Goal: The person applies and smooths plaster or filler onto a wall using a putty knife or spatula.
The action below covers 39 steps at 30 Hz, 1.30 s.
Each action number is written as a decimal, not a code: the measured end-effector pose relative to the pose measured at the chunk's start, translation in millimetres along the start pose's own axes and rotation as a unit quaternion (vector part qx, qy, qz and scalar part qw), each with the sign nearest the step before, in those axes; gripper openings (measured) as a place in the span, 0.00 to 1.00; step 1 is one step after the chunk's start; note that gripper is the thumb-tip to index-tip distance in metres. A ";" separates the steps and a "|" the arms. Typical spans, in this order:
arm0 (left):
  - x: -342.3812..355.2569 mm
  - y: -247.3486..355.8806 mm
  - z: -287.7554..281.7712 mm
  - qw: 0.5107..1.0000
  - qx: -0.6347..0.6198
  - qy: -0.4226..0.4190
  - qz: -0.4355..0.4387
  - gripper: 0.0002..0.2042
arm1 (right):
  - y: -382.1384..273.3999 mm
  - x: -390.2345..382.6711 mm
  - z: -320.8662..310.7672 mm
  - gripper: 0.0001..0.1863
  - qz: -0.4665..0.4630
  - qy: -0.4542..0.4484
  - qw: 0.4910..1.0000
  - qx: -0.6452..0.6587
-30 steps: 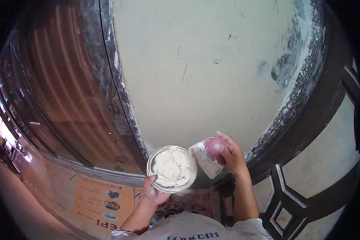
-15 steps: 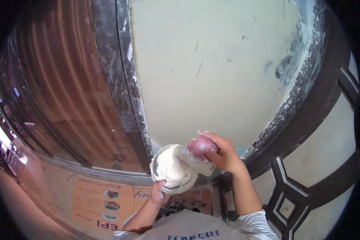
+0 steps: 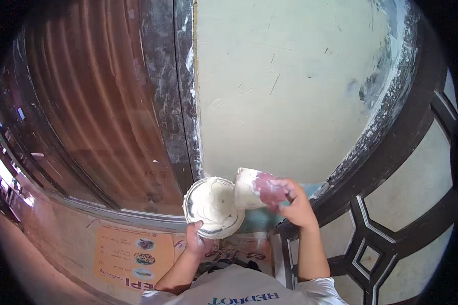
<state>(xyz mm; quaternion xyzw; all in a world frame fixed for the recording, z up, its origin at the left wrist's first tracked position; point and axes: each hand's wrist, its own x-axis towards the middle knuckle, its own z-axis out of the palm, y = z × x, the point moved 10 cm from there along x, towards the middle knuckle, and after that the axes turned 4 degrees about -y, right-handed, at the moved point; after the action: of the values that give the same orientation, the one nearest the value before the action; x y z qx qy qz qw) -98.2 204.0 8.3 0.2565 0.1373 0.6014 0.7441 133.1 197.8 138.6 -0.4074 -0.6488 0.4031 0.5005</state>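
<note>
My left hand grips the lower rim of a round pan that is coated with white putty and tilted toward me. My right hand holds a putty knife with a pinkish-red handle. Its wide blade is smeared white and its edge rests against the right rim of the pan. Both are held up in front of a pale green wall.
A dark, putty-stained post separates the wall from a reddish-brown shutter on the left. A black metal gate with geometric bars curves along the right. An orange poster lies below.
The view has shifted and the pan has tilted more upright. My right hand has brought the knife blade from above the pan to its right rim.
</note>
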 end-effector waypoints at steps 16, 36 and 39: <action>-7.7 -5.0 -9.4 0.995 0.019 -0.067 -0.078 0.37 | -5.4 -6.2 25.5 0.20 0.021 0.159 0.978 -0.132; 4.2 -31.6 23.4 0.992 0.047 -0.065 -0.101 0.36 | 23.2 -33.2 -28.0 0.08 0.073 0.158 0.985 0.003; 11.3 -30.1 26.2 0.995 0.086 -0.028 -0.051 0.36 | 19.4 -31.5 -41.6 0.17 -0.011 0.129 0.992 0.003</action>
<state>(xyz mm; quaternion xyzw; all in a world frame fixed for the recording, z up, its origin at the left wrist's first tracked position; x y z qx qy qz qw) -57.2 204.9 14.8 0.3294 0.1804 0.5412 0.7523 181.4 179.9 117.7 -0.4472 -0.5817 0.3439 0.5859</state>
